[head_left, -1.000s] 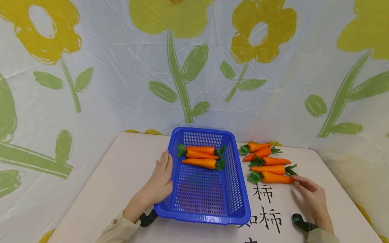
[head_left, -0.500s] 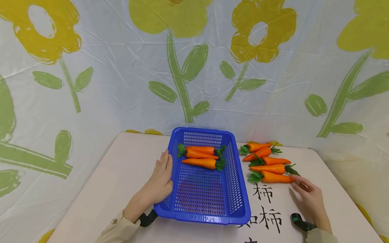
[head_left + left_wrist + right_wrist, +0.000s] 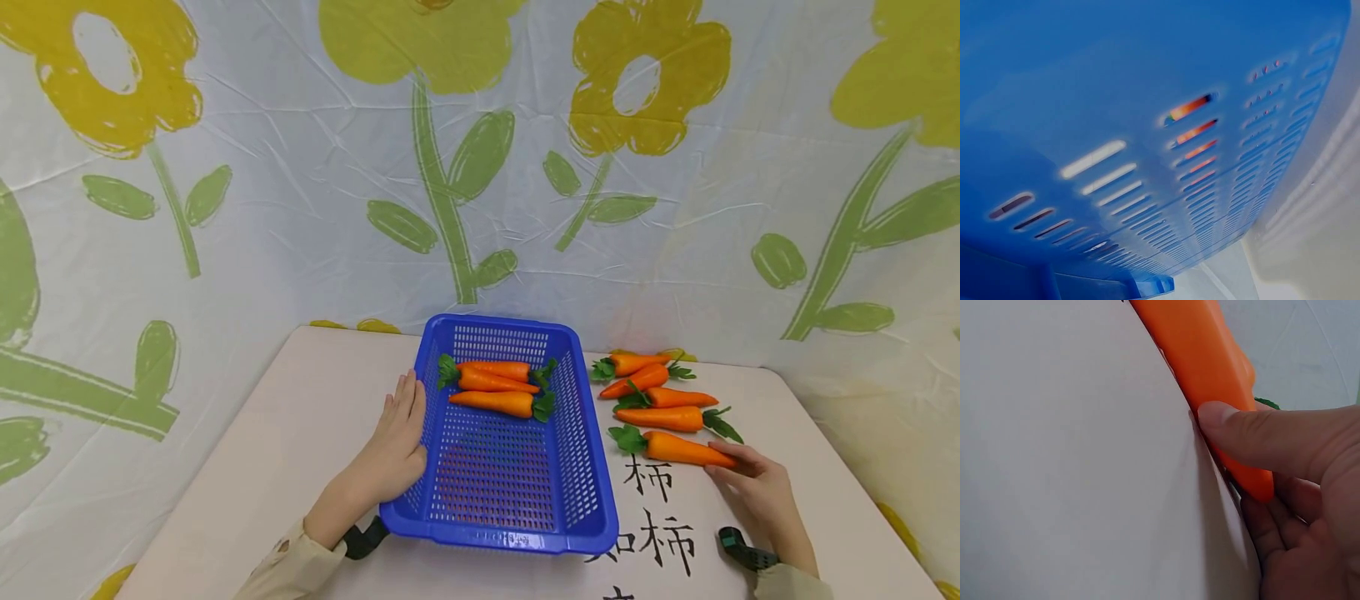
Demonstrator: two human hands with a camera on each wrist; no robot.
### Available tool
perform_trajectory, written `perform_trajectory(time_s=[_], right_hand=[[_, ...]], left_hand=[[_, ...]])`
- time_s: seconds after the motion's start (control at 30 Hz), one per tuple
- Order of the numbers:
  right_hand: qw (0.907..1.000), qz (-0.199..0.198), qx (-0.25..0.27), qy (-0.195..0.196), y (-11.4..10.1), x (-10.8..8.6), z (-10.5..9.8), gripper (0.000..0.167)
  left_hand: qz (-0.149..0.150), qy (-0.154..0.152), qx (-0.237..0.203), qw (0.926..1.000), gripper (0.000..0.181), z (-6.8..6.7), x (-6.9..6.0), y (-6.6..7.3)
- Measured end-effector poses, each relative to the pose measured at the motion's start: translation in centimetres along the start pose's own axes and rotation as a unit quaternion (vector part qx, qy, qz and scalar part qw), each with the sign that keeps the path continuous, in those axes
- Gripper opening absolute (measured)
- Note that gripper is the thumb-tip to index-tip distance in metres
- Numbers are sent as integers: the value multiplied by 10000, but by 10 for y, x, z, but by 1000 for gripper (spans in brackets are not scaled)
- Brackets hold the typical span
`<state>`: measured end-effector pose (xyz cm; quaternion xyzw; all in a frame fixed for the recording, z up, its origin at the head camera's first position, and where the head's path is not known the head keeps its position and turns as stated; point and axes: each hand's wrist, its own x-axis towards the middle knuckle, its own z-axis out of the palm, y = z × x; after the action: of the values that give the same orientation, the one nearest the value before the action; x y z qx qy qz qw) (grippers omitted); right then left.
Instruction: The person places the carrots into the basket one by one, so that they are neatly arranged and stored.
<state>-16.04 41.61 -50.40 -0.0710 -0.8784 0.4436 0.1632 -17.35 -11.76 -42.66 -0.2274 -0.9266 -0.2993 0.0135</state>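
Basket [image 3: 517, 539], one: blue plastic, rectangular, slotted walls, perforated base; stood on the tabletop [image 3: 337, 392], long sides running away from the person. Contents: three orange carrots [image 3: 498, 381] with green leaves, lying crosswise, side by side, in the far half; leaves of the middle one pointed left, those of the other two right.

Left hand [image 3: 396, 446], one: laid along the outside of the basket's left wall, fingers straight and together, gripping nothing. In the left wrist view the slotted wall filled most of the field, orange showing through some slots.

Right hand [image 3: 761, 486], one: thumb and fingers pinched the tapered end of the nearest carrot [image 3: 678, 449], right of the basket; its leafy end pointed left. Whether it touched the tabletop could not be told.

Loose carrots [image 3: 660, 418], four: lay in a row just beyond the held one, leafy ends alternating left and right.

Lettering [image 3: 659, 542]: black characters on the tabletop, partly hidden by the basket's near right corner.

Sleeves [image 3: 296, 571], two: beige.

Backdrop [image 3: 300, 208]: pale cloth printed with yellow flowers, behind the tabletop.
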Motion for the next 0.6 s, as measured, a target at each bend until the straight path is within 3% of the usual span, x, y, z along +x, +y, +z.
perform_trajectory(time_s=[0.07, 0.13, 0.33, 0.6], right_hand=[[9980, 346, -211, -494, 3, 0, -9, 46], [9964, 419, -215, -702, 5, 1, -12, 56], [9923, 875, -375, -790, 2, 3, -13, 59], [9903, 1109, 44, -831, 1, 2, -16, 68]], left_hand=[[-14, -17, 19, 10000, 79, 0, 0, 0], [-14, -15, 39, 10000, 79, 0, 0, 0], [24, 46, 74, 10000, 79, 0, 0, 0], [18, 50, 80, 10000, 78, 0, 0, 1]])
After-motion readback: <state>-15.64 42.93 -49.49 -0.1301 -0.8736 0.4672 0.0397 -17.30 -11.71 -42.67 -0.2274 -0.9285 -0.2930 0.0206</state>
